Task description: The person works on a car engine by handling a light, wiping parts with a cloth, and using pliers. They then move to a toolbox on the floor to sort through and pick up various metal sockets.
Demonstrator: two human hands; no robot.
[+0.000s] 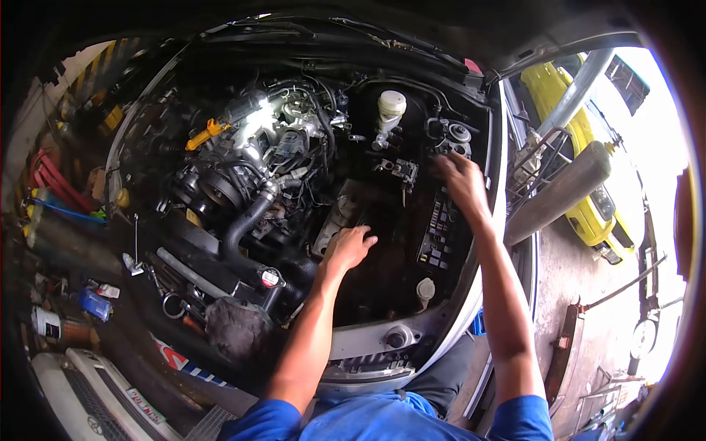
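My left hand (348,248) hovers over the dark space at the front of the engine bay, fingers a little apart and nothing in them. Beside it lies a long pale metal plate (340,213). Higher up on the right, my right hand (463,178) reaches to a round-topped metal part (457,134) by the fender; its fingertips are smeared by motion. Below that hand runs a fuse box (437,228) with rows of small fuses. Between the hands and the firewall sit a small metal bracket assembly (401,171) and a white-capped fluid reservoir (391,104).
The engine (257,147) fills the left of the bay, with a thick black radiator hose (246,220) and a radiator cap (270,277). A grey rag (237,327) lies at the front edge. A removed bumper (95,400) rests on the floor. A yellow car body (581,162) stands outside.
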